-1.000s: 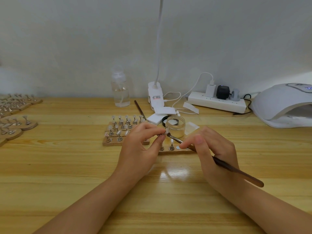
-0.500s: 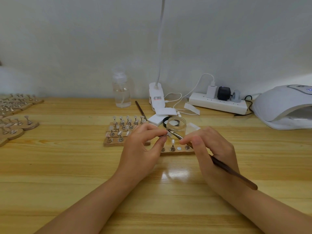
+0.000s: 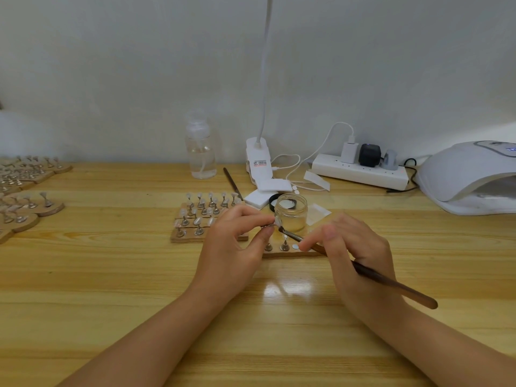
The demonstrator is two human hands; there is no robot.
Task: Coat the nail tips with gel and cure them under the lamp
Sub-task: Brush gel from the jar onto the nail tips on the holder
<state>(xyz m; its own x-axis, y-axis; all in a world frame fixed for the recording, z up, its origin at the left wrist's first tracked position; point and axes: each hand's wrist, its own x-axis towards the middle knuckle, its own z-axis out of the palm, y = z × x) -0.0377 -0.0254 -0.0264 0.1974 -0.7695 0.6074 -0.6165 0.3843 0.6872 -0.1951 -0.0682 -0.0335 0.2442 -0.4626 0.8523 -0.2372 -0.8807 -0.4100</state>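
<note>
Wood-grained and glossy, the table [image 3: 111,275] carries both forearms near its middle. The left hand [image 3: 234,241] pinches a small metal stand topped with a pale, translucent nail tip [image 3: 277,220], raised just in front of an open glass jar [image 3: 291,216] of clear gel. The right hand [image 3: 354,252] grips a slim dark wooden brush [image 3: 391,284] like a pen, its bristle end touching the nail tip. Beneath the hands lies a flat wooden strip [image 3: 290,252] with two more stands upright on it; a larger wooden block [image 3: 190,236] of tipped stands sits just to the left. At the far right edge rests the smooth, white, domed curing lamp [image 3: 469,177], well apart from the hands.
</note>
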